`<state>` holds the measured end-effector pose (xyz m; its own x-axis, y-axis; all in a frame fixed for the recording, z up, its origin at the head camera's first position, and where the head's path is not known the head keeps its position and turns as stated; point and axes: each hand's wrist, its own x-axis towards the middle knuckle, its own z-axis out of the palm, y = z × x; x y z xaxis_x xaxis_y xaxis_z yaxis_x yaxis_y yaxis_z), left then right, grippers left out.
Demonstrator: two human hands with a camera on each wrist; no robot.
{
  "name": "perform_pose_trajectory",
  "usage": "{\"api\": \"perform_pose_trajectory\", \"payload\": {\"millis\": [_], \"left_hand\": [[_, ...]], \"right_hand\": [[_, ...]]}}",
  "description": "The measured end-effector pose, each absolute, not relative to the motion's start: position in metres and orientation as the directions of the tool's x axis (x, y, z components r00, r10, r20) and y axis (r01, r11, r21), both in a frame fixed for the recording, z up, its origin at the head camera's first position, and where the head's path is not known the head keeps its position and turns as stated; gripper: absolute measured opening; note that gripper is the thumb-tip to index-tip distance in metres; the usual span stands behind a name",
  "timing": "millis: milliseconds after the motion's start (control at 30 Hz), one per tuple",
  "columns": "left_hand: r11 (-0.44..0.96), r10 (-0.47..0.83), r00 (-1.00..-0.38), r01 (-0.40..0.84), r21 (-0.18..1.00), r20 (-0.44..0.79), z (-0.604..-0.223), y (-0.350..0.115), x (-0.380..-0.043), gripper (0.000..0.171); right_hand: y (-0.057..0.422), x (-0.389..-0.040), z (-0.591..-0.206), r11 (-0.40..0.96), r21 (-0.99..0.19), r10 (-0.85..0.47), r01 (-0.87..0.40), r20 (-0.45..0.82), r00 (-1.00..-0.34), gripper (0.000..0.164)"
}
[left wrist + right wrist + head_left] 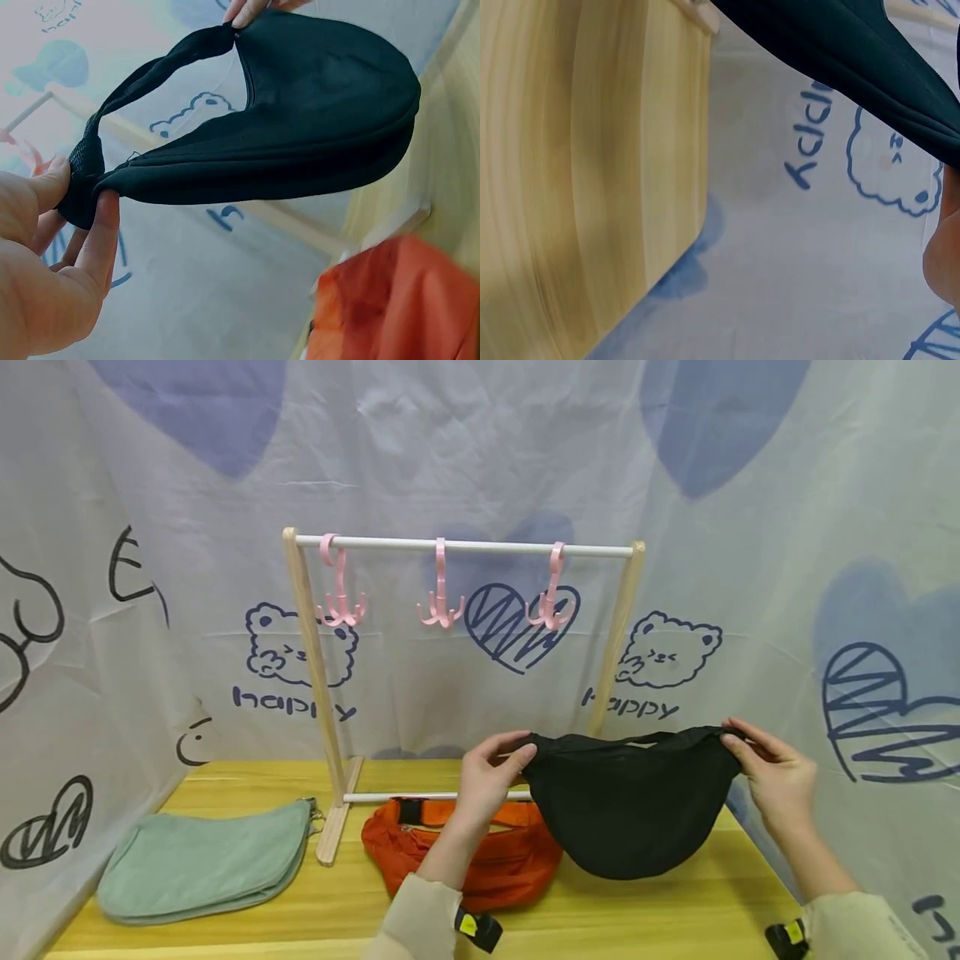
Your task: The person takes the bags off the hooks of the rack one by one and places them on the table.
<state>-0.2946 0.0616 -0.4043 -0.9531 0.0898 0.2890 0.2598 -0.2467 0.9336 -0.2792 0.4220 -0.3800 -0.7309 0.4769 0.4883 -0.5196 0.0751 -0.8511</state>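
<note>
A black shoulder bag (633, 810) is held up over the right side of the table, stretched between both hands with its rounded bottom hanging down. My left hand (487, 777) pinches its left upper corner between thumb and fingers. At the opposite corner my right hand (772, 772) pinches the fabric. In the left wrist view the strap (161, 67) arches between the two corners, and the left hand (60, 262) grips the strap's end. Only part of the right hand (941, 255) shows in the right wrist view, below the bag (855, 67).
A rack with a white top bar (495, 545) and wooden legs stands behind, bearing three pink hooks (441, 589). An orange waist bag (510, 860) lies at its base, partly behind the left arm. A mint-green pouch (202, 860) lies on the wooden table (637, 918) at left.
</note>
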Motion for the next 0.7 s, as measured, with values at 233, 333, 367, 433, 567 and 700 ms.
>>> {"api": "perform_pose_trajectory", "payload": {"millis": [233,333,367,433,567,700], "left_hand": [[-0.316,0.106,-0.975,0.155,0.936,0.197,-0.412,0.087,-0.294,0.030],[-0.334,0.119,-0.979,0.115,0.936,0.163,-0.416,0.097,-0.293,0.029],[-0.337,0.123,-0.980,0.108,0.935,0.157,-0.418,0.101,-0.292,0.029],[-0.353,0.131,-0.981,0.090,0.931,0.144,-0.421,0.109,-0.292,0.029],[-0.359,0.147,-0.981,0.065,0.931,0.125,-0.429,0.123,-0.292,0.028],[-0.373,0.178,-0.979,0.024,0.927,0.097,-0.435,0.135,-0.292,0.028]], "right_hand": [[0.449,-0.282,-0.380,0.313,-0.859,0.451,-0.405,0.510,-0.733,0.029],[0.460,-0.282,-0.381,0.439,-0.832,0.431,-0.340,0.527,-0.733,0.028],[0.464,-0.282,-0.381,0.485,-0.815,0.424,-0.316,0.536,-0.730,0.028],[0.471,-0.281,-0.383,0.550,-0.783,0.408,-0.291,0.555,-0.725,0.027],[0.484,-0.282,-0.388,0.649,-0.713,0.368,-0.266,0.600,-0.710,0.026],[0.496,-0.282,-0.398,0.695,-0.670,0.330,-0.261,0.621,-0.711,0.024]]}}
